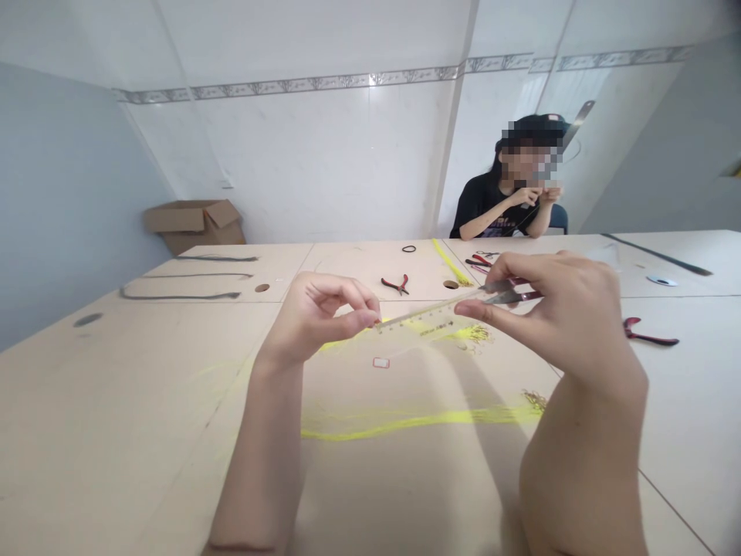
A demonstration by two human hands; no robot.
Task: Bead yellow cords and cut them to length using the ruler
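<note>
In the head view, my left hand (333,315) pinches at the left end of a clear ruler (425,316); whatever tiny thing is between the fingertips is too small to name. My right hand (561,313) grips the ruler's other end between thumb and fingers. It also has a metal tool with dark red handles (509,292) tucked in it, partly hidden by the fingers. Below the ruler lies a bundle of yellow strands (405,421) with small hook-like ends. A second yellow bundle (468,333) runs behind the ruler, partly covered by it and my left hand.
Red-handled pliers (395,286) lie beyond my hands, and another pair (651,333) is to the right. A small label (380,362) sits near the middle. Dark strands (179,295) lie at the left. Across the table (144,401), a person (492,205) holds a metal ruler.
</note>
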